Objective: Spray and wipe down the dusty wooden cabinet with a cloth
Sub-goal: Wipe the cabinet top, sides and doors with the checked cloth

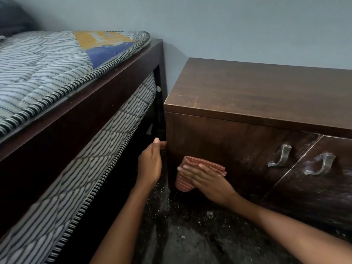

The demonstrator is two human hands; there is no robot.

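Two bare arms: left hand (150,161), right hand (207,180).
Forearms uncovered as far as the frame shows, slim build. Fingernails trimmed short, plain. Wrists and fingers bare too.

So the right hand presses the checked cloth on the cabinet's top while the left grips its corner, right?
Not the top: the head view shows the right hand pressing the cloth against the front of the cabinet. The left hand does grip its corner.
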